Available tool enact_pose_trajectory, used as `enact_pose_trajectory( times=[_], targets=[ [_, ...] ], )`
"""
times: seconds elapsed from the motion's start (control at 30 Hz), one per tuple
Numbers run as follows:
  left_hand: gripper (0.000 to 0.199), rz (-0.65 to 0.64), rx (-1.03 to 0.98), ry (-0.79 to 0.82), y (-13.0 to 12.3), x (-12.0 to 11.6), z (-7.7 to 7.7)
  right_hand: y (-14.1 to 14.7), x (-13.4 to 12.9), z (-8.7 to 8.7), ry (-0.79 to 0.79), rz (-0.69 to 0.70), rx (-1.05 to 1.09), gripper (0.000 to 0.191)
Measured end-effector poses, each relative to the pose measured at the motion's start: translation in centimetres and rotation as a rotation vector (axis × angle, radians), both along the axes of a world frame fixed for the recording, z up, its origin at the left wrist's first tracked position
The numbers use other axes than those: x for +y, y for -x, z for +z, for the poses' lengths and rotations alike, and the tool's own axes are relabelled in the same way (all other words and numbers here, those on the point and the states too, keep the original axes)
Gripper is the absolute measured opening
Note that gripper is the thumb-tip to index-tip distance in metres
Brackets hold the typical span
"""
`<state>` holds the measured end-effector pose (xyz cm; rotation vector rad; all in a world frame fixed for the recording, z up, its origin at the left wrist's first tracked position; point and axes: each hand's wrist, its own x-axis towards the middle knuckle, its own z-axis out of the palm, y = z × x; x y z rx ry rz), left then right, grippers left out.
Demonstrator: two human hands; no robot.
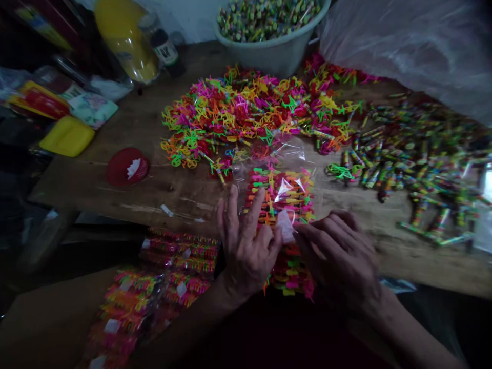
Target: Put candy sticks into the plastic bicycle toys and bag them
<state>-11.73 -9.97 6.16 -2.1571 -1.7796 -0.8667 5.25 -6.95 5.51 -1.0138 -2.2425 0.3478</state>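
A clear plastic bag (298, 151) lies at the table's front edge around rows of small coloured plastic pieces (257, 200). My left hand (248, 246) rests on the bag's left part, its fingers spread and its thumb near a small white paper slip (285, 226). From the right, my right hand (338, 251) pinches the slip's right edge with its fingers together. More rows of the coloured pieces hang below, between my wrists.
A heap of coloured plastic pieces (238, 110) lies behind the bag, printed tubes (415, 148) to the right. A full tub (269, 51) stands at the back. A red round lid (126, 167) sits left; filled packets (119, 307) lie below the table edge.
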Motion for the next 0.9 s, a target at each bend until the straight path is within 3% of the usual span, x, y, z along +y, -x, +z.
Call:
enact_pose_trajectory(
  times=[0.23,0.37,0.6,0.73,0.9],
  targets=[
    [0.024,-0.041,-0.098,0.023,0.7,0.1,-0.5,0.1,-1.3,0.0,0.016,0.018,0.009,0.027],
    [0.022,-0.021,-0.2,0.006,1.5,-0.2,-0.4,-1.3,-2.0,-0.5,-0.084,-0.175,0.011,0.038],
    [0.04,0.045,-0.158,0.029,4.4,-1.5,-0.7,-3.6,-3.8,-2.6,0.013,-0.327,-0.116,0.029],
    [0.021,0.011,-0.028,0.133,6.2,-3.1,-1.0,-4.3,-4.3,-2.6,0.087,-0.165,-0.163,0.008],
    [0.024,-0.306,0.066,0.214,7.9,-5.8,-1.0,-5.7,-5.3,-2.2,0.163,0.181,-0.161,0.019]
  ],
)
